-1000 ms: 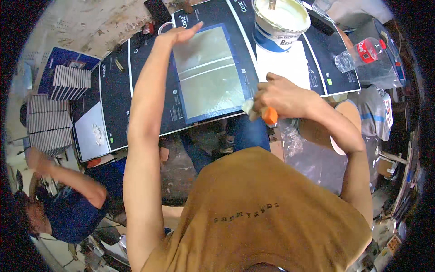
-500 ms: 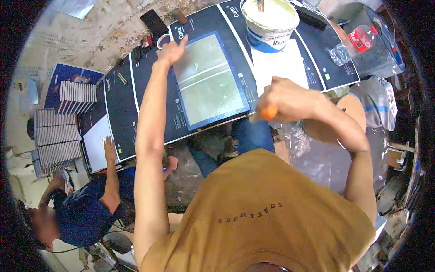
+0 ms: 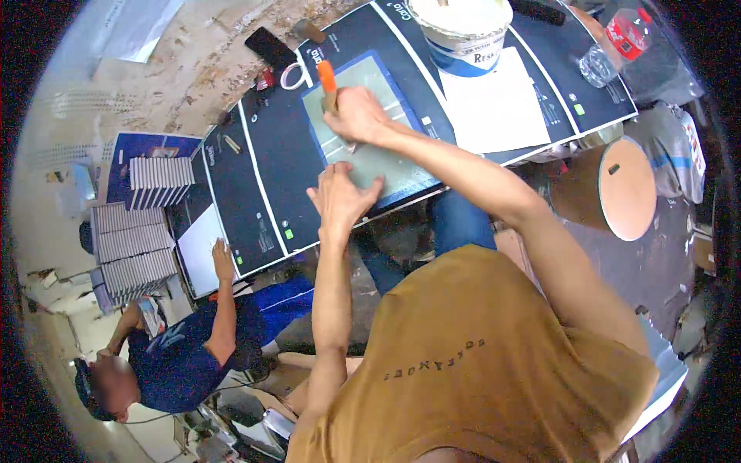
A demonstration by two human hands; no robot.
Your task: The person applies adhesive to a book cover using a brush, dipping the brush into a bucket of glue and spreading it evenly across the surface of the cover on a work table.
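Note:
A blue-edged sheet with grey-green panels [image 3: 401, 174] and pale strips across its middle lies on the black table covering. My right hand [image 3: 361, 116] is closed around a brush [image 3: 327, 80], its orange handle end pointing up and its lower end down at the sheet. How far the bristles press on it is mostly hidden by the hand. My left hand [image 3: 344, 197], fingers spread and holding nothing, rests on the sheet's near left edge, just below the right hand.
Right of the sheet, a white bucket [image 3: 463, 55] of creamy paste stands on white paper [image 3: 502, 116]. A tape roll [image 3: 285, 79] and black phone [image 3: 270, 48] lie at the far edge. Stacked books [image 3: 135, 247] and a co-worker [image 3: 181, 347] are at left; a plastic bottle [image 3: 627, 35] stands far right.
My right hand has swung left with the brush from beside the white paper onto the sheet. My left hand has come from the sheet's far left corner down to its near left edge.

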